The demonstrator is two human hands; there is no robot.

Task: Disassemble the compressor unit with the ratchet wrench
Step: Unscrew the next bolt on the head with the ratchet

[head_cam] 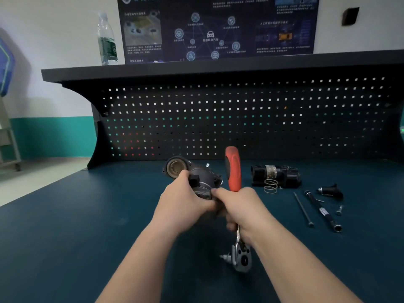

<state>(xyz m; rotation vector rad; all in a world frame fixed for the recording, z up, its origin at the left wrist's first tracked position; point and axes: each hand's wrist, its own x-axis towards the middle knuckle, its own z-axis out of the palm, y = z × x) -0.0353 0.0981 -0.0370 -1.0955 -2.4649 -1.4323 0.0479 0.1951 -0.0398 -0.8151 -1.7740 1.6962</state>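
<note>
A dark metal compressor unit (192,171) lies on the blue-green bench top (87,226), its round opening turned to the left. My left hand (185,200) grips its near end from the left. My right hand (242,206) holds the ratchet wrench (233,169) by the shaft; the red and black handle stands up behind my fingers and the chrome ratchet head (241,256) hangs below my wrist, toward me. Both hands meet at the compressor's near end, which they hide.
To the right lie a black removed housing part (276,173) with a wire spring (270,186), a long thin bolt (303,209), a black extension bar (323,212), a small black piece (331,190) and a screw (340,209). A pegboard (240,119) backs the bench; a water bottle (106,39) stands on its shelf.
</note>
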